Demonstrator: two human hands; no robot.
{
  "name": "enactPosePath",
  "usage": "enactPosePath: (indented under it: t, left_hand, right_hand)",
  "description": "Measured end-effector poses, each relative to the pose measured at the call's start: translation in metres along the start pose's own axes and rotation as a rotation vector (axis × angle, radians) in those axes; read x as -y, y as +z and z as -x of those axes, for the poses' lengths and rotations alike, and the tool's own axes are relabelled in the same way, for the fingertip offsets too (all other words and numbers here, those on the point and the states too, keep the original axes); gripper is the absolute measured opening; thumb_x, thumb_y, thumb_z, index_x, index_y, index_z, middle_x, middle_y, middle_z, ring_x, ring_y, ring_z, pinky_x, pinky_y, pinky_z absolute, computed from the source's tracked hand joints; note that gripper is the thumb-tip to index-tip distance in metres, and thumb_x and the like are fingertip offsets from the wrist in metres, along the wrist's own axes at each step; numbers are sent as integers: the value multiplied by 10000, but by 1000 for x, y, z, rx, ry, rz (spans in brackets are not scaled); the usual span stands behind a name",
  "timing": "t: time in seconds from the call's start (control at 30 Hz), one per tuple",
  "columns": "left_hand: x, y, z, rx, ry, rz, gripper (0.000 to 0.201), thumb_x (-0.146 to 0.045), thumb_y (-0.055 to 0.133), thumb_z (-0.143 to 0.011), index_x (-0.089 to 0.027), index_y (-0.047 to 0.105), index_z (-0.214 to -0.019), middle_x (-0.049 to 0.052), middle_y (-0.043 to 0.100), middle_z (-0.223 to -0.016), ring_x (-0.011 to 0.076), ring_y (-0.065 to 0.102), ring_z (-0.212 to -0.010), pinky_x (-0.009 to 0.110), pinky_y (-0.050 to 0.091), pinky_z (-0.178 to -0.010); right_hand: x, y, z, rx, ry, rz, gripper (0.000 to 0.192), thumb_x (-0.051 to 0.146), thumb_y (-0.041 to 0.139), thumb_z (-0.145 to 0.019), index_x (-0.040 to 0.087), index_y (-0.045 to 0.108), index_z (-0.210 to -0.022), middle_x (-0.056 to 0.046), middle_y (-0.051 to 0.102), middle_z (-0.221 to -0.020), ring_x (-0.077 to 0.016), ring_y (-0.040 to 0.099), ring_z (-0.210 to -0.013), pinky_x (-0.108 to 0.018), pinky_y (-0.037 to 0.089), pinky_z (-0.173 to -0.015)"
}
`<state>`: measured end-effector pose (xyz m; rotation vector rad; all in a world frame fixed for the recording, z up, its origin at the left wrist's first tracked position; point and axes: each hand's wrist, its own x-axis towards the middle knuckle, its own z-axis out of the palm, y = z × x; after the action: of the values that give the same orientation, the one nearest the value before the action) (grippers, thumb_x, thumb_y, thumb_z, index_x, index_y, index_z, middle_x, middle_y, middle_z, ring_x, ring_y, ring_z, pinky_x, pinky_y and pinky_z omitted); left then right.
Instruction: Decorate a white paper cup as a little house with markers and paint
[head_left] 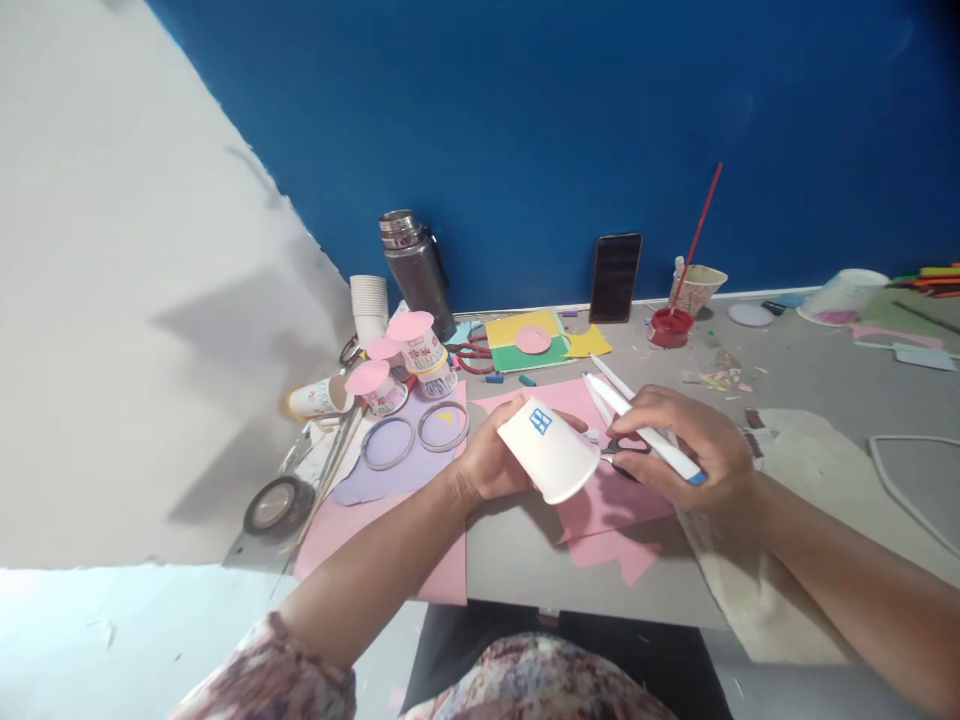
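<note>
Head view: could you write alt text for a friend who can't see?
The left hand holds a white cup bearing a small blue drawing; the right hand holds a white pen. Pink paper lies below, with decorated cups and a flask farther left, and a phone by a blue wall.

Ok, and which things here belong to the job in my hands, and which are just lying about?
In the job:
paper cup, in your left hand
marker, in your right hand

Likely just lying about:
flask
phone
tape roll
</note>
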<state>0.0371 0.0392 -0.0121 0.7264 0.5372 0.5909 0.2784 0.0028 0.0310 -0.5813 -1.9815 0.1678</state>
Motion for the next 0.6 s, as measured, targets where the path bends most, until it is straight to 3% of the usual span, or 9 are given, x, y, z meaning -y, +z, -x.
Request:
enactPosePath:
  t: [0.17,0.27,0.43,0.6]
  left_hand:
    - [1,1,-4,22,-17,29,759,-802,662,-762,-110,807,-1039,163,821,-990,286,721,-828,347,492,-769]
    - [2,0,-5,74,-43,27,755,-800,644,-792,-105,785,-1049,138,807,-891,276,714,-774,344,492,-760]
    - [7,2,-8,167,-193,42,685,-738,674,-827,-74,752,-975,151,800,-887,264,724,-746,349,515,-763]
    - [9,16,-10,44,-279,106,453,-536,713,-873,-84,733,-877,129,783,-780,238,707,-630,325,523,-657]
  right_hand:
    - [1,4,1,10,-123,69,213,181,797,-884,247,710,-1066,-24,773,-783,-192,652,-627,-336,545,-590]
    - [-5,8,9,32,-46,62,307,297,829,-888,251,703,-1165,-47,796,-890,-224,707,-737,-372,579,-688]
    - [-8,12,21,136,146,-36,769,545,932,-745,281,604,-1389,-132,756,-1271,-332,722,-1073,-489,599,-931]
    - [0,13,21,273,192,-177,909,539,957,-711,297,523,-1472,-129,681,-1405,-341,670,-1268,-458,579,-1029]
